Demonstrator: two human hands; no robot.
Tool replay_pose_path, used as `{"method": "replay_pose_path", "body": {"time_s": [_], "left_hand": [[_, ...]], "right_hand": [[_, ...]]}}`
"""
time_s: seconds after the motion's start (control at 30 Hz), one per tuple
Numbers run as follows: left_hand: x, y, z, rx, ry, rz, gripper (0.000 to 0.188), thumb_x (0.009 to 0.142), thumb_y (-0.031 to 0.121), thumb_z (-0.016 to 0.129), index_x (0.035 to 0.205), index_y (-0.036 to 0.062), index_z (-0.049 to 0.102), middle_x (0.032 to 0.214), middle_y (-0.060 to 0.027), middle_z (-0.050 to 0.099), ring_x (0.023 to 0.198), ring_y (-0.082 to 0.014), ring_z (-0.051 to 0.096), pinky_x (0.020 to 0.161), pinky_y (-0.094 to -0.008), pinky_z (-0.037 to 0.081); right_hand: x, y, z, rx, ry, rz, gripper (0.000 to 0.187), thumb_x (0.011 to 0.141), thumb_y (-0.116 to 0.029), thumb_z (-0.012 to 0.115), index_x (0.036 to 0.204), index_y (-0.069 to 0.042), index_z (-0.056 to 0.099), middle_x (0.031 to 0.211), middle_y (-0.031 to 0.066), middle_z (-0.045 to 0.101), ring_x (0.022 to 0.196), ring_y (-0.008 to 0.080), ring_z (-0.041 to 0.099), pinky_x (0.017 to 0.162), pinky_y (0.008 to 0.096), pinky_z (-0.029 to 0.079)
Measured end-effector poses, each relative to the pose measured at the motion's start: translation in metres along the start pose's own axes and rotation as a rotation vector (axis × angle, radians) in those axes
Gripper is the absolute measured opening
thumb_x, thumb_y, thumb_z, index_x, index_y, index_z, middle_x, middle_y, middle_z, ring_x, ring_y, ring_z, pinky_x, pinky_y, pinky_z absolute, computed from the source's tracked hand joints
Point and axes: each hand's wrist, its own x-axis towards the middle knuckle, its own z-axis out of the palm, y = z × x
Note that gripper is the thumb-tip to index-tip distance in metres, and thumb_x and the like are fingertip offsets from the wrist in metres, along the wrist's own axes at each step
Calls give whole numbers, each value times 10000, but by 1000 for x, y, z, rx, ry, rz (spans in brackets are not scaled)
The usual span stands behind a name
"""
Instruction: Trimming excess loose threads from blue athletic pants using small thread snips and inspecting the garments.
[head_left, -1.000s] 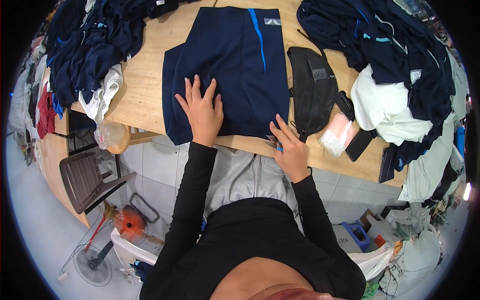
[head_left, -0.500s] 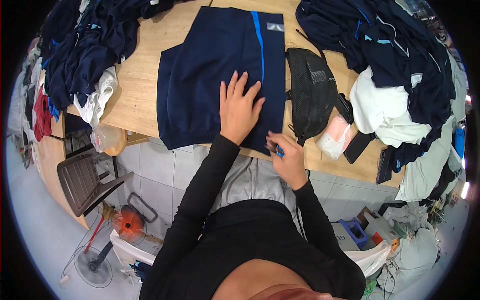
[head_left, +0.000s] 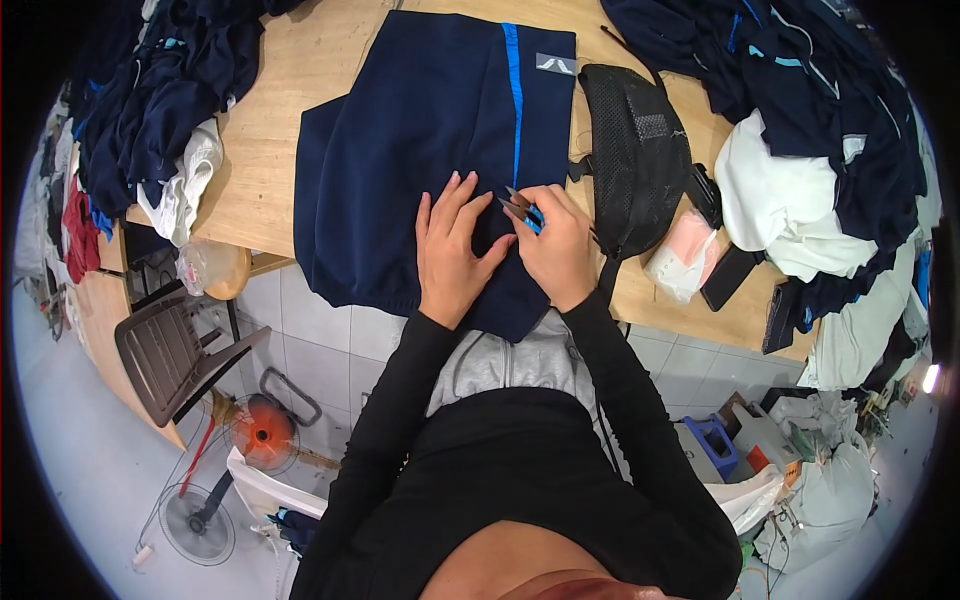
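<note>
Navy trousers (head_left: pixel 420 130) lie folded on the table in front of me, with a bright blue stripe and a small grey patch near the right side. Their near edge hangs over the table's front. My left hand (head_left: pixel 450 245) rests on the cloth, fingers spread, holding nothing. In my right hand (head_left: pixel 557 248) is a pair of thread snips (head_left: pixel 521 208) with metal blades and a blue part. The blades point up and left over the trousers, by the lower end of the stripe. I cannot tell whether they touch the cloth.
A black mesh bag (head_left: pixel 637 150) lies right of the trousers. Beyond it are a pink-and-white packet (head_left: pixel 683 257), a dark phone (head_left: pixel 732 278) and piled navy and white garments (head_left: pixel 770 200). Another garment pile (head_left: pixel 180 100) is at left. A brown chair (head_left: pixel 170 355) and a fan (head_left: pixel 200 520) stand lower left.
My right hand has moved up and left from the trousers' near edge onto the cloth with the snips. My left hand has slid slightly down and left. The trousers have shifted slightly toward me.
</note>
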Motion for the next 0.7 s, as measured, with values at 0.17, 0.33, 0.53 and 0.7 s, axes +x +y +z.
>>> {"method": "replay_pose_path", "body": {"time_s": [0.17, 0.33, 0.53, 0.7], "left_hand": [[0, -1, -3, -37, -6, 6, 622, 761, 175, 961, 1334, 79, 739, 1583, -107, 623, 1556, -307, 502, 1319, -565, 283], [1, -1, -3, -19, -8, 12, 633, 755, 201, 971, 1331, 81, 738, 1576, -102, 627, 1551, -301, 507, 1319, -562, 281], [2, -1, -4, -24, 4, 15, 629, 756, 208, 973, 1326, 86, 739, 1573, -99, 629, 1549, -292, 509, 1321, -564, 275], [1, -2, -4, -19, 3, 21, 626, 753, 195, 971, 1325, 86, 740, 1574, -101, 627, 1548, -292, 510, 1320, -564, 275]], "right_hand": [[6, -3, -1, -108, -22, -22, 161, 936, 14, 770, 1079, 9, 697, 964, 151, 709, 887, 370, 726, 781, 427, 558], [16, 15, -3, -118, -56, -9, 165, 982, -87, 734, 1107, 1, 675, 1036, 196, 722, 978, 454, 718, 834, 508, 559], [14, 13, -23, 74, -14, 121, 195, 1077, -181, 696, 1084, 12, 668, 954, 178, 747, 913, 327, 753, 791, 401, 551], [8, 1, -8, 1, -75, -37, 129, 965, -22, 764, 1058, -7, 675, 988, 146, 721, 886, 335, 735, 782, 415, 559]]}}
